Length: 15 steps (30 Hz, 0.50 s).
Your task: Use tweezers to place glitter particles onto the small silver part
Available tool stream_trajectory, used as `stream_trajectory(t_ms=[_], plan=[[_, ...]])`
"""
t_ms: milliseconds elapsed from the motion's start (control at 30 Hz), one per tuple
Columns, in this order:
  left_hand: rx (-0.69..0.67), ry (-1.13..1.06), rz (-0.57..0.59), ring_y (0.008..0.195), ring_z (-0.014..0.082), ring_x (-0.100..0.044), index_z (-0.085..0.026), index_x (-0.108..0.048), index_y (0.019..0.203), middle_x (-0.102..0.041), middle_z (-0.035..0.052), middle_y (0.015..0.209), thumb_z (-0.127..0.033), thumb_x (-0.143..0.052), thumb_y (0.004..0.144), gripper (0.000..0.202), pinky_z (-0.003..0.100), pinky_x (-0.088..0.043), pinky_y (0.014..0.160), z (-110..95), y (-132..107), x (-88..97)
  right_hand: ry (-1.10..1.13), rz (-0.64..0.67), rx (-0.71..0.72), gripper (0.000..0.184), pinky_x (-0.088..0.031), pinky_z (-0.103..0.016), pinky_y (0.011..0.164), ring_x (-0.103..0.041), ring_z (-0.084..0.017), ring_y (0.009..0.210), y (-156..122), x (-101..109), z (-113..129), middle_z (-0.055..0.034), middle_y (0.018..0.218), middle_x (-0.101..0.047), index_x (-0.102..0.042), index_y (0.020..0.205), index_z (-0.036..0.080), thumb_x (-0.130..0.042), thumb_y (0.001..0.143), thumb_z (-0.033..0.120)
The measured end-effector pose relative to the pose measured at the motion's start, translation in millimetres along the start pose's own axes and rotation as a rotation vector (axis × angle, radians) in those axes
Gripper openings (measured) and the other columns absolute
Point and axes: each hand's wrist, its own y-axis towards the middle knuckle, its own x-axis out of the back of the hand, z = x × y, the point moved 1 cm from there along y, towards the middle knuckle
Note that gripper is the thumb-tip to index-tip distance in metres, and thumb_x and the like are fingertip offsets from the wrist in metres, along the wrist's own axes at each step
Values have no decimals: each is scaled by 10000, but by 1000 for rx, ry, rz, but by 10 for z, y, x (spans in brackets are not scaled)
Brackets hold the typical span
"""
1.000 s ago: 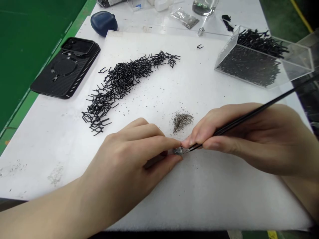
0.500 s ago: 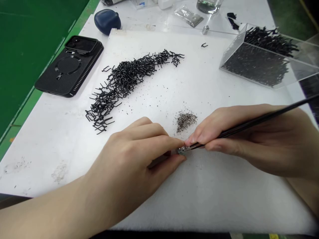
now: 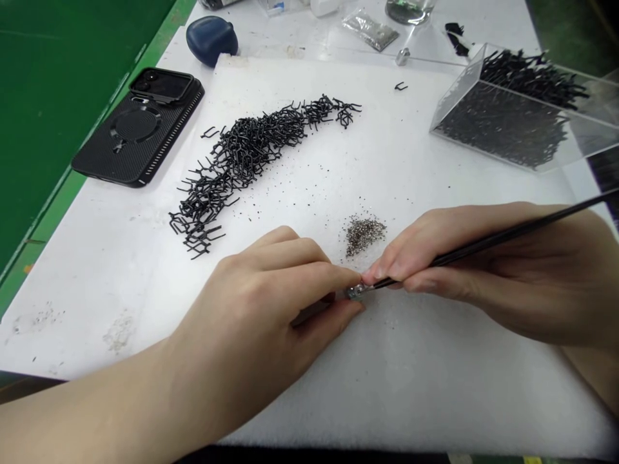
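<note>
My left hand pinches a tiny black-and-silver part between thumb and fingertips. My right hand grips a long, slim black hand tool, and its tip meets that part. The fingers of both hands nearly touch around it, hiding most of the part. Just above my fingers lies a small heap of silvery grains. A long pile of black wire-like clips stretches across the white foam sheet to the left of it.
A clear acrylic box of black clips stands at the far right. A black-cased phone and a navy rounded case lie at the left. A foil packet and a glass stand behind the sheet.
The scene has drifted slightly right in view as my head moved. The black tool now lies flatter, and both hands remain on the tiny part.
</note>
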Motion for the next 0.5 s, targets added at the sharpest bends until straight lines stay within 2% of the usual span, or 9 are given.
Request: stream_trajectory(t_ms=[500], plan=[[25, 26, 14, 770, 102, -667, -189, -818, 984, -743, -14, 796, -166, -756, 881, 123, 204, -545, 698, 2, 5, 3, 13, -2, 9, 313, -661, -321, 805, -771, -220, 890, -29, -3, -11, 12, 961, -804, -793, 976, 307, -802, 789, 56]])
